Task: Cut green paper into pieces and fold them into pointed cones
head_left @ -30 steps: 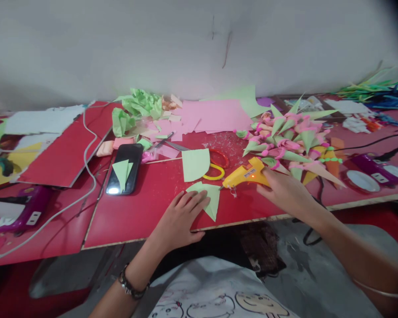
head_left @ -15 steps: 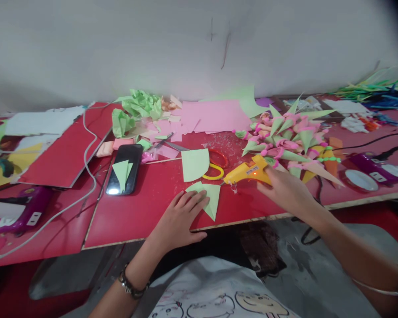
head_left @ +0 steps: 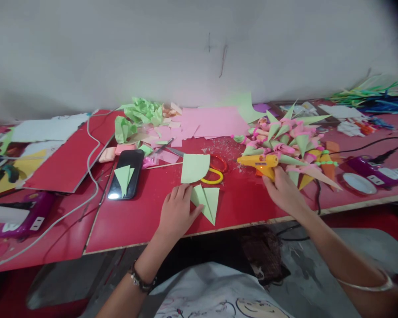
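Note:
My right hand (head_left: pixel 287 194) is wrapped round the handle of a yellow hot glue gun (head_left: pixel 257 161), whose nozzle points left. Its tip is held away from the paper. At the table's front edge, my left hand (head_left: pixel 177 210) grips the left side of a folded light green paper (head_left: pixel 209 203), thumb on top and fingers at its edge. Just beyond lies another green paper piece (head_left: pixel 195 168) with one rounded corner. It partly covers scissors with red and yellow handles (head_left: pixel 214 176).
A phone (head_left: pixel 132 170) carries a small folded green paper. To the right sits a heap of pink and green paper flowers (head_left: pixel 285 137). Pink sheets (head_left: pixel 215 121) and crumpled green paper (head_left: pixel 142 110) lie at the back. A white cable (head_left: pixel 94 168) crosses a red board (head_left: pixel 74 152).
The glue gun has moved right and slightly up, away from the folded paper. My left hand has shifted from lying flat on the paper to its left edge.

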